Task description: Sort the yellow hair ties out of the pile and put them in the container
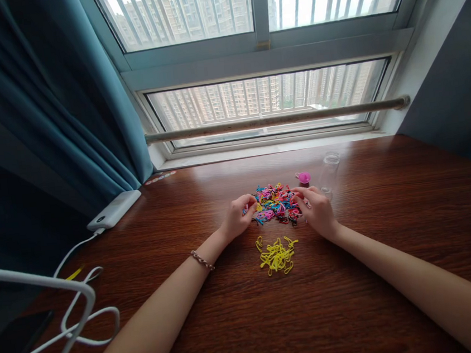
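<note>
A mixed heap of small coloured rubber bands (276, 201) lies on the wooden table between my two hands. At its left edge is my left hand (240, 216), thumb and forefinger drawn together by a yellow rubber band (259, 207), which they seem to pinch. My right hand (318, 211) reaches in from the other side, its fingers slightly apart and touching the heap's right edge; I make out nothing held in it. Closer to me sits a separate loose pile of yellow rubber bands (277, 256).
Behind my right hand stand a clear plastic jar (329, 171) and a pink lid (304, 177). On the left are a white power bank (114, 209), looped white cable (90, 312) and a dark flat object (19, 339). A window with a rail (275, 120) borders the table's far side.
</note>
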Demonstrator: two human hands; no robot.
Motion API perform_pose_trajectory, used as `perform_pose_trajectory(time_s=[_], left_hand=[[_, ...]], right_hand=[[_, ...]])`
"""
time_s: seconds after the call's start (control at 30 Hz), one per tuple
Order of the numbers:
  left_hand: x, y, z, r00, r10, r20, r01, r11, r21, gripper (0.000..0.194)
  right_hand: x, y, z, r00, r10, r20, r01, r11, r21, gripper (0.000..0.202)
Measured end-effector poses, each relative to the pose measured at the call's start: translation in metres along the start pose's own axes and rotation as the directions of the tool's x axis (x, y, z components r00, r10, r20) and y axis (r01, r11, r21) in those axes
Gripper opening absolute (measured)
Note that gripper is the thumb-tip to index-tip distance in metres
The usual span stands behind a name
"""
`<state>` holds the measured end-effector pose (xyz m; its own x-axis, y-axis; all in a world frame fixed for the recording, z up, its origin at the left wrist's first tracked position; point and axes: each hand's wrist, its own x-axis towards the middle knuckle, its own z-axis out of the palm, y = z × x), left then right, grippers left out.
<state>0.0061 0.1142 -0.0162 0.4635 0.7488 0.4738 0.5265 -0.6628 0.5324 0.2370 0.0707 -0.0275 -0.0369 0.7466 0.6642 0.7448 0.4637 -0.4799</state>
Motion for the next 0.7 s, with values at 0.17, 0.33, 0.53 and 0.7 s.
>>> perform_pose_trajectory(time_s=[0.17,0.33,0.53,0.7], left_hand=[[-0.011,0.038,0.007,0.937,0.235,0.260,-0.222,0.972,-0.079,0.017],[-0.015,0.047,0.013,0.857,0.370,0.359,-0.369,0.927,-0.072,0.025],[-0.005,0.013,0.009,0.990,0.137,0.019,-0.139,0.985,0.101,0.036],[0.002,-0.012,0.002,0.978,-0.090,-0.191,0.118,0.982,0.144,0.036]], right_hand=[[0.005,0.025,0.004,0.973,0.229,0.044,-0.224,0.970,-0.095,0.026],[0.004,0.029,0.008,0.968,0.221,0.120,-0.206,0.971,-0.124,0.033],[0.005,0.033,0.010,0.954,0.263,0.143,-0.252,0.963,-0.090,0.026],[0.007,0.035,0.010,0.942,0.319,0.109,-0.323,0.946,0.021,0.022]])
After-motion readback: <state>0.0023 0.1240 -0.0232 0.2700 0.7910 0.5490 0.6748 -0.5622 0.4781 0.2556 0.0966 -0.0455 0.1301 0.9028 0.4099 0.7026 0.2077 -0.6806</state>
